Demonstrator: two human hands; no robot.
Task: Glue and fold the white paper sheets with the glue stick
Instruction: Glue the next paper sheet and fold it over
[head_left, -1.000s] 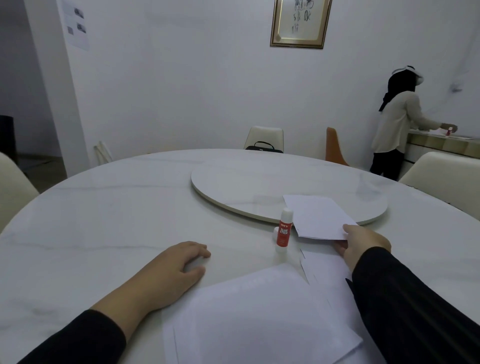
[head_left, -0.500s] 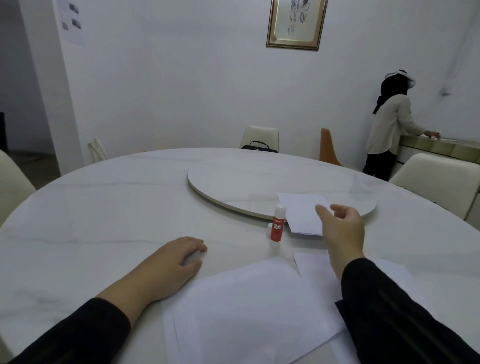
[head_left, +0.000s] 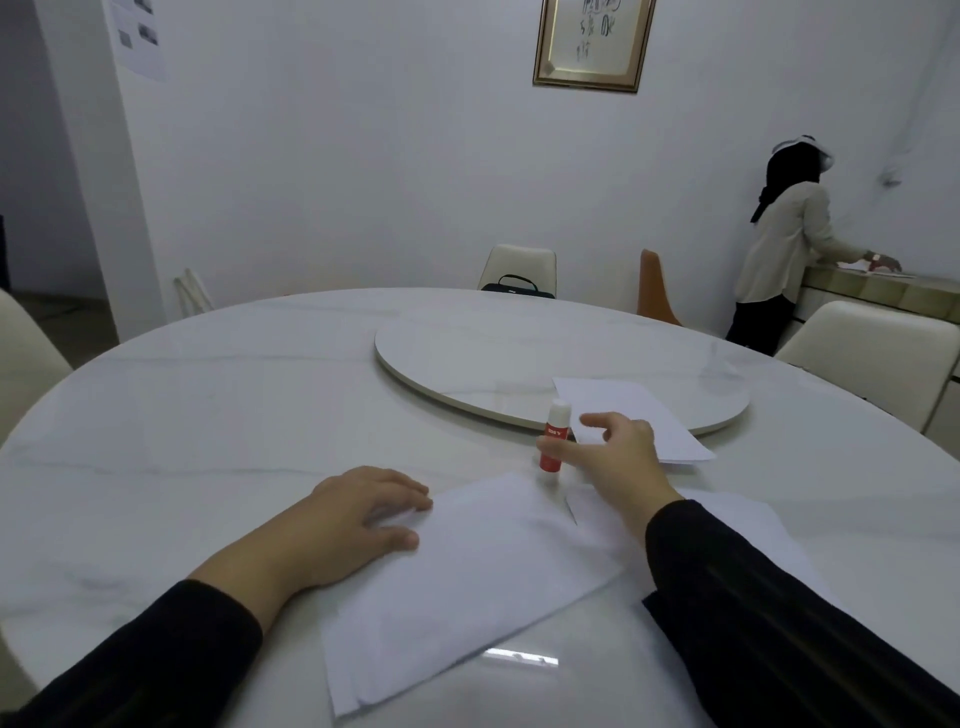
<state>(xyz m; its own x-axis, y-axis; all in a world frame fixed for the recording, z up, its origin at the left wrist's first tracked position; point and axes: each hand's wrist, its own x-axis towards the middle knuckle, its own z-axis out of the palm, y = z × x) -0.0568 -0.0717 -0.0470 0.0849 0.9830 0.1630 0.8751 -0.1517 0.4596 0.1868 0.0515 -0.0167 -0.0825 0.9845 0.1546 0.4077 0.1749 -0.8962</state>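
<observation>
A red and white glue stick (head_left: 552, 436) stands upright on the round white table (head_left: 218, 415), just in front of the turntable. My right hand (head_left: 613, 457) hovers beside it with fingers spread; its thumb reaches the stick's red body and holds nothing. My left hand (head_left: 353, 525) lies flat on the left corner of a stack of white paper sheets (head_left: 467, 582) in front of me. More white sheets (head_left: 748, 525) lie under my right sleeve. A folded white sheet (head_left: 644, 415) rests on the turntable's near edge.
A round marble turntable (head_left: 519, 358) sits at the table's middle. Cream chairs stand around the table, one with a black bag (head_left: 517, 287). A person (head_left: 779, 244) stands at a counter at the far right.
My right hand let go of the folded sheet, leaving it on the turntable's edge, and swung left toward the glue stick. My left hand slid onto the paper stack's corner.
</observation>
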